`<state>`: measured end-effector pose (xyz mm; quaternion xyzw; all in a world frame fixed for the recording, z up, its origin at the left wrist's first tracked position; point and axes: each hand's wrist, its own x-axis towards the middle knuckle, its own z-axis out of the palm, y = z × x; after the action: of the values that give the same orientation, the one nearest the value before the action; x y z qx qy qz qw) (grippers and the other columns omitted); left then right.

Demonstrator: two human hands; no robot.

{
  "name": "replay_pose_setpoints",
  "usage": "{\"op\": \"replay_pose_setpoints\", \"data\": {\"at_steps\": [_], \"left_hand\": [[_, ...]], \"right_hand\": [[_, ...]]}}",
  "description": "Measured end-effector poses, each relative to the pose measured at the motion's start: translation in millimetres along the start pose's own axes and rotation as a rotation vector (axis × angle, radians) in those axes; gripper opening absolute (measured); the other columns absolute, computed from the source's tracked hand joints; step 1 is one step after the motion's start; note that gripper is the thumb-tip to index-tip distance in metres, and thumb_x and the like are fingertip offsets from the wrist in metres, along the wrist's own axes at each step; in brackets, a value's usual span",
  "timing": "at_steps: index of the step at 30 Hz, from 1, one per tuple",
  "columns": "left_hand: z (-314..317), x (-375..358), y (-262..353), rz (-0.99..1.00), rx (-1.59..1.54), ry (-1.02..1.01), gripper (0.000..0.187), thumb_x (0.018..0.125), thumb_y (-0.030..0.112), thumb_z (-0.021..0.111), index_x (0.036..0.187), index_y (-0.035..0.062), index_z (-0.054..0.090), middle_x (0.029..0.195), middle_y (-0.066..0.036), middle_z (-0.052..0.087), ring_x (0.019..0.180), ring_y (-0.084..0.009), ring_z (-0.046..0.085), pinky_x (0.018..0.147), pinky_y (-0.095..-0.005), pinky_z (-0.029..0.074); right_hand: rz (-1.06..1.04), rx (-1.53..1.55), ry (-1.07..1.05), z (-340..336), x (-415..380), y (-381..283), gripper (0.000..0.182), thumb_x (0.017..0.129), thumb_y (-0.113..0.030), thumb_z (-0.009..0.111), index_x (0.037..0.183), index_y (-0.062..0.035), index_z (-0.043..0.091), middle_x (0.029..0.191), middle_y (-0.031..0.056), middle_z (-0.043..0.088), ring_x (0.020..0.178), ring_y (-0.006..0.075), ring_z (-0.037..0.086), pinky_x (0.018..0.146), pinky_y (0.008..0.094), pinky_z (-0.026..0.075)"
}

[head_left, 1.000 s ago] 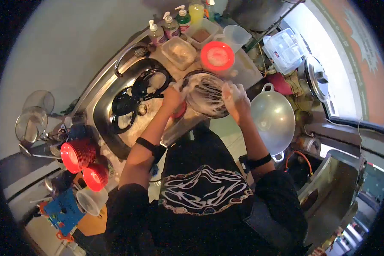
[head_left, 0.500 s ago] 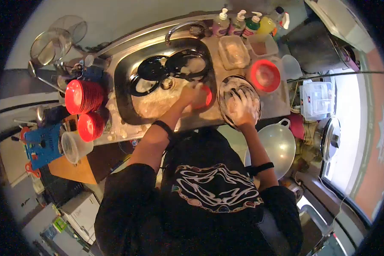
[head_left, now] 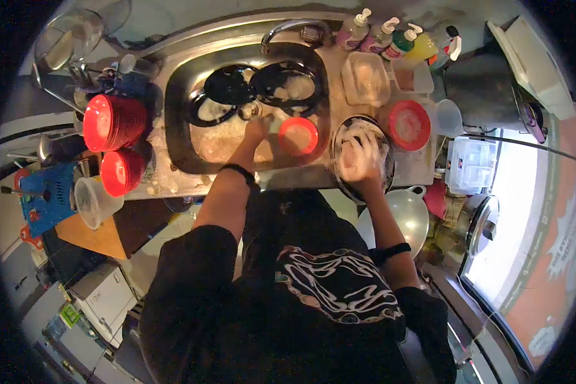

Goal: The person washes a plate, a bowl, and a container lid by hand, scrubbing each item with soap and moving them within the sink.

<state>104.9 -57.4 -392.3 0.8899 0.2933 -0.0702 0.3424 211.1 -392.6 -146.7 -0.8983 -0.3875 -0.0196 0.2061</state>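
My left hand [head_left: 256,130] is over the metal sink [head_left: 176,137], left of a red bowl [head_left: 298,136] and not touching it; its fingers are blurred. Black plates [head_left: 229,84] with suds lie in the sink near the drain. Right of the sink, my right hand [head_left: 363,159] rests with fingers apart on a foam-covered dark round plate [head_left: 339,133]. Foam coats its fingers, and what is under the palm is hidden. Another red bowl [head_left: 409,125] with suds sits just right of that plate.
Stacked red bowls [head_left: 113,123] stand left of the sink. A faucet [head_left: 269,40] arches over its back edge. Clear containers [head_left: 365,79] and pump bottles [head_left: 352,32] stand at the back right. A large metal wok [head_left: 406,221] is below the counter's right edge.
My left hand has let go of the red bowl in the sink and moved left, leaving the bowl in full view. My right hand remains on the foamy plate. The camera view has shifted slightly.
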Motion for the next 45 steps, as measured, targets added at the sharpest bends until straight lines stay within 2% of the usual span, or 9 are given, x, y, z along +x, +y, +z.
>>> {"op": "replay_pose_setpoints", "data": {"at_steps": [12,14,15,19,22,27,31,35,45], "left_hand": [[27,93,62,-0.285,0.421,-0.247,0.046,0.091,0.04,0.058,0.134,0.0263,0.049,0.129,-0.014,0.062,0.115,-0.0336,0.062,0.092,-0.0474,0.05],[66,120,17,-0.324,-0.164,-0.017,0.044,0.09,0.036,0.061,0.132,0.0265,0.051,0.123,-0.014,0.066,0.115,-0.0337,0.062,0.091,-0.046,0.05],[67,118,18,-0.167,-0.302,0.25,0.032,0.092,0.038,0.06,0.083,0.0078,0.066,0.075,-0.004,0.06,0.062,-0.0171,0.057,0.049,-0.0315,0.045],[0,106,95,-0.832,-1.569,0.182,0.021,0.085,0.027,0.068,0.096,0.0089,0.065,0.08,-0.008,0.064,0.065,-0.0181,0.06,0.058,-0.0354,0.05],[24,120,55,-0.326,-0.53,0.124,0.037,0.088,0.036,0.066,0.09,-0.0004,0.064,0.078,-0.01,0.062,0.069,-0.0249,0.06,0.055,-0.0369,0.05],[34,121,58,-0.346,-1.473,0.122,0.041,0.088,0.038,0.063,0.104,0.0008,0.064,0.092,-0.017,0.068,0.08,-0.0249,0.066,0.064,-0.0388,0.052],[-19,52,96,-0.266,-0.514,0.199,0.04,0.091,0.026,0.066,0.122,0.0027,0.057,0.101,-0.011,0.069,0.093,-0.0213,0.065,0.081,-0.038,0.05],[8,26,37,-0.031,-0.609,0.269,0.039,0.085,0.022,0.059,0.116,-0.0007,0.061,0.101,-0.027,0.067,0.099,-0.0407,0.066,0.083,-0.0442,0.051],[-77,-69,-10,-0.353,-0.763,0.315,0.026,0.093,0.019,0.055,0.111,0.0017,0.063,0.093,-0.01,0.068,0.079,-0.0196,0.064,0.069,-0.0348,0.051]], "right_hand": [[0.013,-0.169,-0.099,-4,5,0,0.041,0.073,-0.037,0.065,0.109,-0.0162,0.064,0.122,0.0025,0.058,0.12,0.0263,0.049,0.093,0.0523,0.04],[0.004,-0.111,-0.044,-6,7,-3,0.042,0.073,-0.037,0.065,0.109,-0.0165,0.065,0.122,0.0019,0.058,0.12,0.0264,0.049,0.094,0.0518,0.04],[-0.001,-0.111,-0.047,-4,6,-2,0.042,0.073,-0.037,0.065,0.109,-0.0165,0.065,0.122,0.0019,0.058,0.12,0.0264,0.049,0.094,0.0518,0.04],[0.035,-0.126,-0.071,1,7,0,0.041,0.072,-0.037,0.064,0.109,-0.018,0.065,0.12,0.0013,0.059,0.119,0.0266,0.05,0.093,0.0524,0.039],[0.061,-0.088,-0.077,-5,10,-8,0.038,0.072,-0.035,0.064,0.106,-0.0181,0.065,0.118,0.0019,0.059,0.117,0.0281,0.051,0.093,0.0521,0.039],[0.039,-0.039,0.022,-3,11,-8,0.032,0.072,-0.029,0.067,0.102,-0.017,0.065,0.114,0.0028,0.059,0.114,0.0303,0.052,0.092,0.0529,0.039],[0.061,0.045,-0.028,-1,14,-8,0.031,0.073,-0.026,0.07,0.1,-0.0112,0.065,0.113,0.007,0.06,0.115,0.0333,0.052,0.095,0.0551,0.038],[0.08,-0.092,-0.067,-11,16,-18,0.032,0.073,-0.025,0.071,0.1,-0.0103,0.065,0.113,0.0086,0.06,0.117,0.0325,0.052,0.094,0.0506,0.04],[0.389,0.308,0.002,-16,39,9,0.033,0.09,-0.022,0.062,0.118,-0.0038,0.063,0.109,0.0198,0.065,0.11,0.0385,0.061,0.094,0.0414,0.048]]}}
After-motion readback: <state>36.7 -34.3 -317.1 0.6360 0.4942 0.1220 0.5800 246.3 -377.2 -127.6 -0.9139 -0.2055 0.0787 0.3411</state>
